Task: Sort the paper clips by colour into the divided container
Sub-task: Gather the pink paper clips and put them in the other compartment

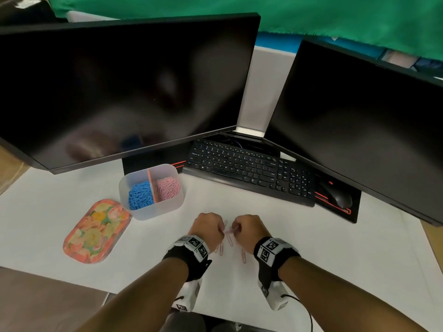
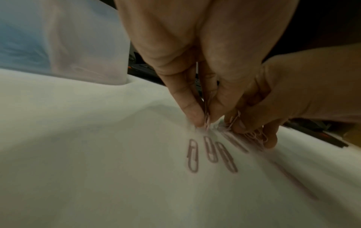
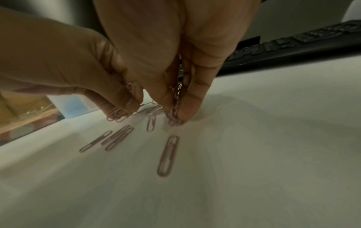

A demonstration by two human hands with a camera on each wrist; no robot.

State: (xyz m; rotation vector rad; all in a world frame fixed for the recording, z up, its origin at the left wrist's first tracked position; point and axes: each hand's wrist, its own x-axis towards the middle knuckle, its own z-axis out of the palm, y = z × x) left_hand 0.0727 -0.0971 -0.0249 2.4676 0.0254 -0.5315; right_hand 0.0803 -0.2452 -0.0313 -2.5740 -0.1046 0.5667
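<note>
The translucent divided container [image 1: 167, 207] stands at the left, with blue clips [image 1: 140, 195] in its left compartment and pink clips [image 1: 168, 185] in its right. On the white sheet in front of me, my left hand [image 1: 221, 230] pinches a few pink clips [image 2: 207, 121] between thumb and finger. Close beside it, my right hand [image 1: 236, 230] pinches a bunch of pink clips [image 3: 175, 108]. Both hands' fingertips are down at the sheet. Several loose pink clips [image 1: 230, 239] lie flat under and just behind the hands; a single one [image 3: 168, 155] lies apart from the rest.
A floral tray [image 1: 96, 230] lies left of the container. A black keyboard [image 1: 249, 171] and mouse [image 1: 338, 194] sit behind the hands under two dark monitors [image 1: 119, 87]. White sheet [image 1: 335, 248] stretches to the right.
</note>
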